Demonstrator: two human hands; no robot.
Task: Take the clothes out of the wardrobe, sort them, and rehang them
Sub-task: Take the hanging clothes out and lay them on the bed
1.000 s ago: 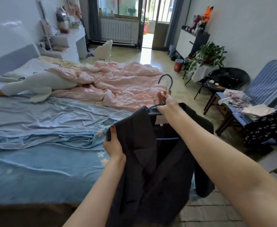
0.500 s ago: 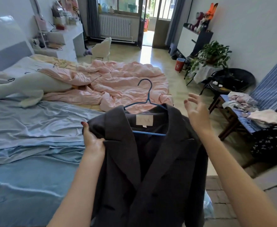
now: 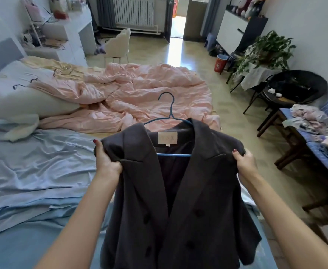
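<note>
- dark grey jacket (image 3: 178, 191) held up at centre frame, front facing camera; matte woven cloth, wide notched lapels, double-breasted with dark round buttons; pale rectangular label at the inside collar
- jacket sits on a thin blue wire hanger (image 3: 168, 105); hook stands upright at 12 o'clock of the collar, straight lower bar visible across the open neck
- left hand (image 3: 106, 160) at 9 o'clock of the jacket; fingers curled tight, bunching the shoulder cloth; thumb on top, red nail polish
- right hand (image 3: 244, 162) at 3 o'clock of the jacket; clamped on the other shoulder edge the same way; both forearms bare, reaching in from the bottom corners
- bed (image 3: 33, 171) fills the left half under and behind the jacket; light blue sheet, smooth sheen, heavily creased
- pink quilt (image 3: 139, 94) at 12 o'clock of the jacket; crumpled, puffy folds, spread to the bed's far edge
- white plush toy (image 3: 23, 109) at 10 o'clock, lying on the bed, touching the quilt
- wooden-framed chair (image 3: 304, 136) at 3 o'clock with striped blue cushion; loose heap of pale folded clothes on the seat
- leafy potted plant (image 3: 266, 51) at 2 o'clock; round black chair just in front of it
- white ribbed radiator (image 3: 134, 11) at 12 o'clock on the far wall; white shell-backed chair nearby
</note>
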